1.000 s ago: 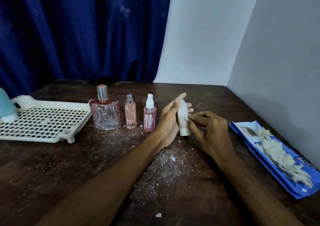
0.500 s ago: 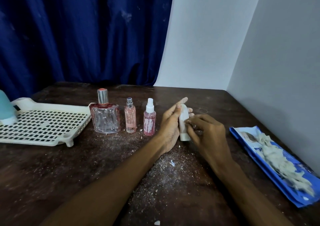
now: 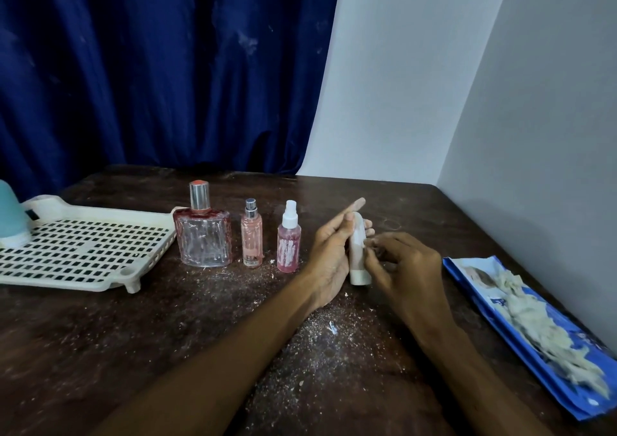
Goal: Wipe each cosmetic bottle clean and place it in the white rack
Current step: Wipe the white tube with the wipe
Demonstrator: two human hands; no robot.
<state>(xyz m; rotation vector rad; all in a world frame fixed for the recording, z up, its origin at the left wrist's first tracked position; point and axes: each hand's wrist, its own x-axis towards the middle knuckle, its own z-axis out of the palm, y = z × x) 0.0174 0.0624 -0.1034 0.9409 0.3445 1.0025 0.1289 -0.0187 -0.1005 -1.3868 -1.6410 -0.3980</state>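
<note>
My left hand grips the white tube upright on the table, forefinger sticking out straight. My right hand is curled, fingertips bunched against the tube's side; whether they pinch anything I cannot tell. The rack sits well to the left.

Bare forearms and hands

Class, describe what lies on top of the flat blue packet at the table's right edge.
Crumpled off-white wipes lie in a heap along the flat blue plastic packet. They cover most of its printed face, so what is under them cannot be seen.
</note>
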